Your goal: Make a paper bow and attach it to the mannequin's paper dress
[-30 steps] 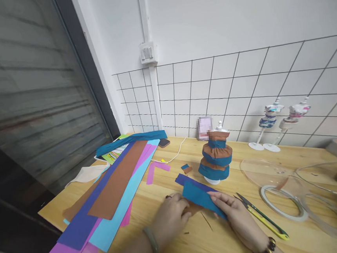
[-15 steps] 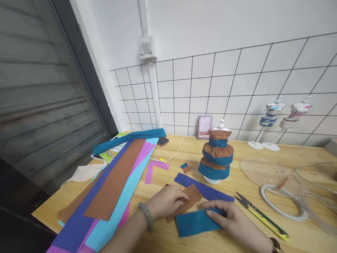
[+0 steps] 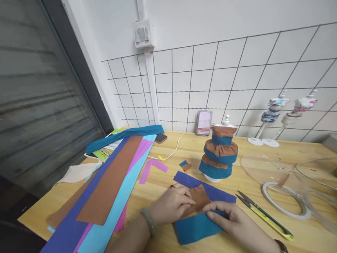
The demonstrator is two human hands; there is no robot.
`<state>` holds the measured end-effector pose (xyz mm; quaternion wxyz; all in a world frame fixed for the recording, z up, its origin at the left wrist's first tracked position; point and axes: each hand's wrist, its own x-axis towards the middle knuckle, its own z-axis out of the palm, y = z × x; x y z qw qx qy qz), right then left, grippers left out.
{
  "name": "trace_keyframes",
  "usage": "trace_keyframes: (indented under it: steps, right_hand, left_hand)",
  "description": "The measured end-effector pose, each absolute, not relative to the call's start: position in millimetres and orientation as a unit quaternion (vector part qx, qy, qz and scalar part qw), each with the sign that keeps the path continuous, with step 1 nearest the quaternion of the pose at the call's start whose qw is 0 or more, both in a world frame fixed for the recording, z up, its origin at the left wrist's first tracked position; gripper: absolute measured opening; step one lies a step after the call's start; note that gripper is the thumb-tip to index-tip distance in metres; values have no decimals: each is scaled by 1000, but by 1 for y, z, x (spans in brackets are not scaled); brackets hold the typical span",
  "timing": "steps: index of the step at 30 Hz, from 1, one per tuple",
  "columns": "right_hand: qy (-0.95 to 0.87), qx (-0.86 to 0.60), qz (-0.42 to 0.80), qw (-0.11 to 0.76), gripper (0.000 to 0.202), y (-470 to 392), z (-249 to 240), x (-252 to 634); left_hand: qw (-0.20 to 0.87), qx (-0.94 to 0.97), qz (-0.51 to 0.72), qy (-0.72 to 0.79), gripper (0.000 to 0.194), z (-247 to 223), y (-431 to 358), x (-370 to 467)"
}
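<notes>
My left hand (image 3: 171,204) has its fingers bent and pressed together on a small brown fabric piece (image 3: 200,197). My right hand (image 3: 233,220) pinches the upper right part of a teal fabric piece (image 3: 196,228) between thumb and fingers. The teal piece lies along the near edge of the brown one, and the two seem to touch or overlap slightly. Behind them a dark blue fabric strip (image 3: 207,187) lies slantwise, partly under the brown piece. A small dress form (image 3: 220,153) wrapped in gathered brown and teal fabric stands beyond the hands.
Yellow-and-green thread snips (image 3: 265,215) lie right of my right hand, near a roll of white tape (image 3: 285,201). Long coloured fabric strips (image 3: 108,183) are heaped on the left. Two small dress forms (image 3: 272,117) stand at the back right. A phone (image 3: 160,138) lies behind.
My left hand has slid slightly right over the brown piece. The teal piece has shifted a little towards me, held by my right hand. The view has tilted slightly.
</notes>
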<state>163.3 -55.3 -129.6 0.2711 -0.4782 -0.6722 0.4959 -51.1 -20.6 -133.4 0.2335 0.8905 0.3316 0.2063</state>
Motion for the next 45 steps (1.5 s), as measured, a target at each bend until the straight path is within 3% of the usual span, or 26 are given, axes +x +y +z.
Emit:
trace_keyframes:
  steps: [10, 17, 21, 35, 45]
  right_hand:
    - [-703, -514, 410, 270, 41, -49, -141, 149]
    - [-657, -546, 426, 297, 57, -47, -145, 160]
    - [-621, -551, 472, 296, 57, -48, -144, 169]
    - [-627, -558, 449, 306, 51, -43, -160, 174]
    - [-623, -516, 484, 334, 51, -49, -137, 172]
  left_hand:
    - [324, 854, 218, 343, 37, -126, -16, -60]
    - [295, 875, 201, 328, 17, -129, -19, -59]
    - [279, 878, 198, 335, 16, -132, -20, -59]
    - [279, 879, 196, 333, 16, -128, -22, -59]
    - [301, 845, 252, 363, 37, -120, -26, -53]
